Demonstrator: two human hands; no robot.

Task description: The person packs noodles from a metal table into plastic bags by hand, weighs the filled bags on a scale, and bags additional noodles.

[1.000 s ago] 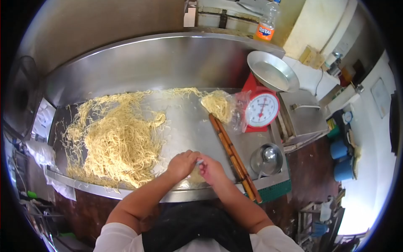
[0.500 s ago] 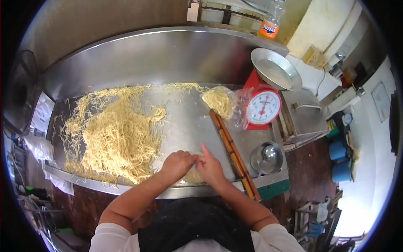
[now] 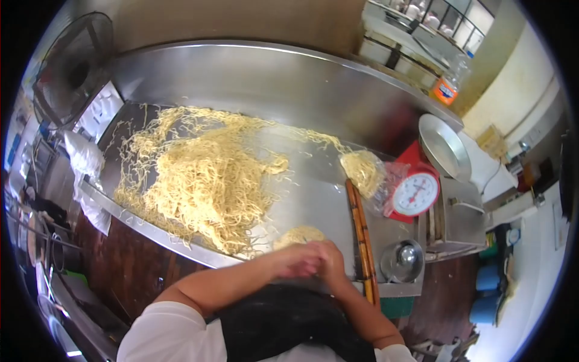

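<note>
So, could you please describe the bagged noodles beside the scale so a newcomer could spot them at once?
Follow the steel table to the red scale near its right end. Just left, by the far tips of the brown sticks, lie the bagged noodles. Unlike the big loose heap, this small portion sits in clear plastic.

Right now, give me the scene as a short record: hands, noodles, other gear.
left hand: against the right hand, grip blurred
right hand: against the left hand, grip hidden
nearest item: pale yellow bundle, just beyond the hands
loose noodles: large heap, left side of steel counter
bagged noodles: clear bag, beside red dial scale
bamboo poles: two, side by side
metal bowl: right of the poles
</note>
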